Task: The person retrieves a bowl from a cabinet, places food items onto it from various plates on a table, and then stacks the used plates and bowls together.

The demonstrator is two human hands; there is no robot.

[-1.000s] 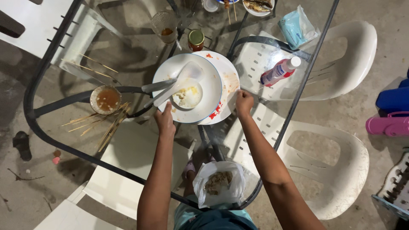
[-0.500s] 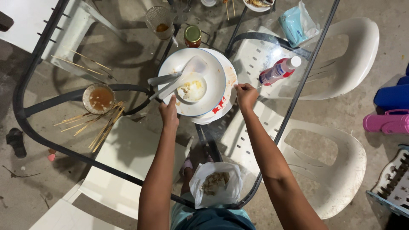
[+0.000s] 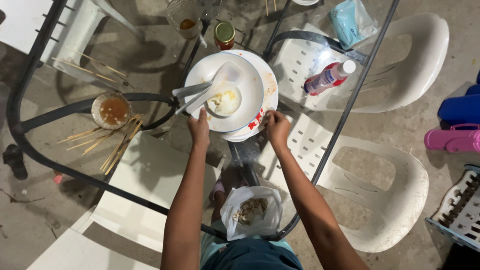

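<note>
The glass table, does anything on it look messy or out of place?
Yes. Used wooden skewers lie scattered loose on the glass table beside a small bowl of brown sauce. The stack of dirty plates held by the left hand and right hand carries food smears and spoons jutting over its rim.

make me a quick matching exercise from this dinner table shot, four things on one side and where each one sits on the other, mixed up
Things:
1. stack of white plates
2. small bowl of brown sauce
3. bottle with a red label
4. plastic bag of food scraps

Places:
A. on the glass near the table's right edge, lying on its side
B. at the near edge of the table, between the person's forearms
C. left of the plates, beside a heap of wooden skewers
D. middle of the table, gripped at the near rim by the left hand and right hand

Pairs: 1-D, 2-C, 3-A, 4-B
</note>
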